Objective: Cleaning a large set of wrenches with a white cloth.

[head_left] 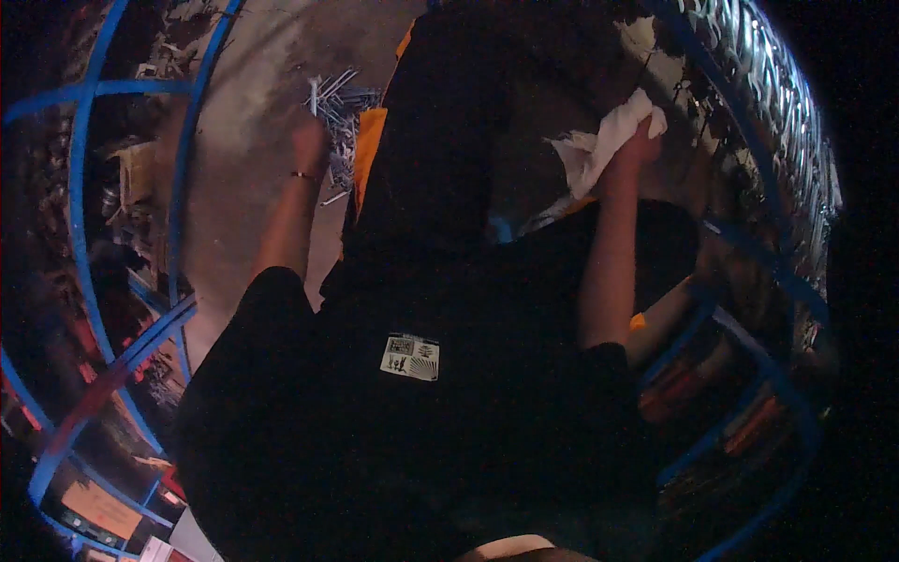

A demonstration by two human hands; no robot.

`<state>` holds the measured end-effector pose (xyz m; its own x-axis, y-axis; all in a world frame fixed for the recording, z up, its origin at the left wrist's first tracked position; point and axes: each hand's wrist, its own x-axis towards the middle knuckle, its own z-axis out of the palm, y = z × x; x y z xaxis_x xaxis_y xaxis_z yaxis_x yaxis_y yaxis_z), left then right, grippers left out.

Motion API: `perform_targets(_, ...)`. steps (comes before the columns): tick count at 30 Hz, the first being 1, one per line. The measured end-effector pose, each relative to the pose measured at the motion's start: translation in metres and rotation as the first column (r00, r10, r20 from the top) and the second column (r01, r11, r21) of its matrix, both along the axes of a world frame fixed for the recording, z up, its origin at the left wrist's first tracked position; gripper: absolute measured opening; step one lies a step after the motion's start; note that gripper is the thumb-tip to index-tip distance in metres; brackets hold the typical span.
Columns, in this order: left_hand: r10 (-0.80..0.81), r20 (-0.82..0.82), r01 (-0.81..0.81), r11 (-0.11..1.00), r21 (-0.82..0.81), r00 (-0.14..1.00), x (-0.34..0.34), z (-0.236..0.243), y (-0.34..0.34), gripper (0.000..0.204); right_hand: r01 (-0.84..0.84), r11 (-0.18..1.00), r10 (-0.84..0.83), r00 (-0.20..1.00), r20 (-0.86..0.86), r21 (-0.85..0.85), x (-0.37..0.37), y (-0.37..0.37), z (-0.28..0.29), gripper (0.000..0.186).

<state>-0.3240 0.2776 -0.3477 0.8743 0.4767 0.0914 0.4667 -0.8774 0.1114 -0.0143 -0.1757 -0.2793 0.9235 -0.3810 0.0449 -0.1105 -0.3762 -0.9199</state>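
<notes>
Gripping a white rag [604, 140], our right hand [640, 145] has its fingers curled shut around one bunched end, while the loose rest of the cloth hangs down and to the left of the fist, against a dark surface behind it. It looks soft and light (thin, crumpled, nothing stiff about it), so we judge it will drape and slip rather than hold a shape, and the bunched middle is the surest place to take hold. Our left hand [309, 140] reaches up to a heap of silvery metal pieces [339, 103] lying on a pale floor; whether its fingers are closed on one we cannot tell, since the hand is dim and turned away. A thin bracelet [302, 174] circles that wrist. Between our arms stands a dark panel with an orange edge [367, 155], and blue shelf rails [178, 187] curve round both sides.
</notes>
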Motion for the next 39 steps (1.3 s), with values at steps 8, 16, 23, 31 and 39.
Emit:
perform_targets(8,0.193,-0.547,-0.396,0.875,-0.280,0.814,-0.055,-0.124,0.027,0.022,0.001,0.993,0.006,0.998,-0.060,0.121,-0.034,0.026,0.039,0.053)
perform_targets(16,0.178,-0.487,-0.434,0.759,-0.485,0.855,-0.024,-0.154,-0.059,0.023,-0.114,0.993,0.115,0.993,0.024,-0.038,-0.012,-0.048,-0.013,0.053)
perform_targets(23,0.203,-0.424,-0.426,0.726,-0.539,0.883,-0.031,-0.163,-0.065,0.024,0.032,0.834,0.196,0.916,0.351,-0.551,0.015,-0.040,-0.044,0.038)
perform_targets(31,0.482,0.136,-0.380,0.809,-0.448,0.865,0.045,-0.104,-0.015,0.023,-0.527,0.233,0.260,0.844,0.470,0.817,-0.009,0.004,0.056,0.042)
perform_targets(39,-0.291,0.858,0.423,0.901,0.097,0.423,0.181,0.308,-0.118,0.015,-0.496,0.161,0.219,0.861,0.460,0.853,-0.013,-0.031,0.049,0.039)
